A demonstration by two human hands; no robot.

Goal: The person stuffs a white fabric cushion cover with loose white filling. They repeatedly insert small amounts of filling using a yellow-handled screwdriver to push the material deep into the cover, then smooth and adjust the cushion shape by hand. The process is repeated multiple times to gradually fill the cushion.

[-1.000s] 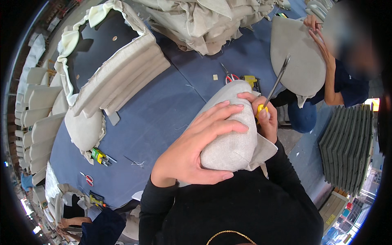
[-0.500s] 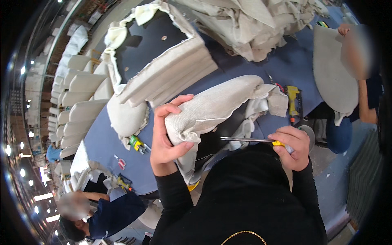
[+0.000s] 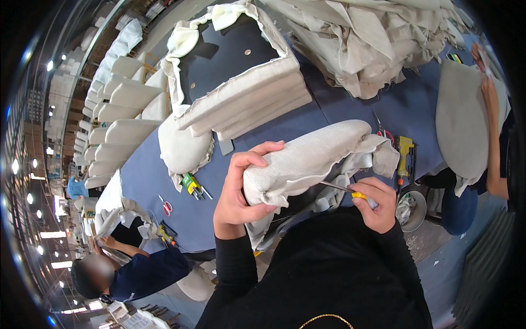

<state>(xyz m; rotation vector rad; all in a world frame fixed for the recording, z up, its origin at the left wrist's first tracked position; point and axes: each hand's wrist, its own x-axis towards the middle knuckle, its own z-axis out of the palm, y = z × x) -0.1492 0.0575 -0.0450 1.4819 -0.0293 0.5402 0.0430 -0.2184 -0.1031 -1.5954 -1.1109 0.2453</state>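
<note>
My left hand [image 3: 241, 189] grips the left end of a beige cloth-covered cushion [image 3: 312, 151], fingers over the top and thumb at the folded corner. The cushion leans on edge before me, its dark underside and loose cloth edge facing my body. In my right hand [image 3: 375, 203] is a screwdriver [image 3: 359, 195] with a yellow and clear handle. Its thin metal shaft points left, and its tip lies at the cushion's cloth edge; whether it goes under the cloth I cannot tell.
Beyond the cushion lie stacked upholstered panels [image 3: 263, 90] and a heap of beige cloth [image 3: 372, 49]. A yellow staple gun [image 3: 404, 156] and red-handled scissors [image 3: 385, 133] sit to the right, above a waste bucket [image 3: 415, 211]. Co-workers handle covered pieces at both sides.
My right hand has brought the screwdriver left and up against the cushion's cloth edge; before, its tip was apart from it. The whole view has shifted slightly.
</note>
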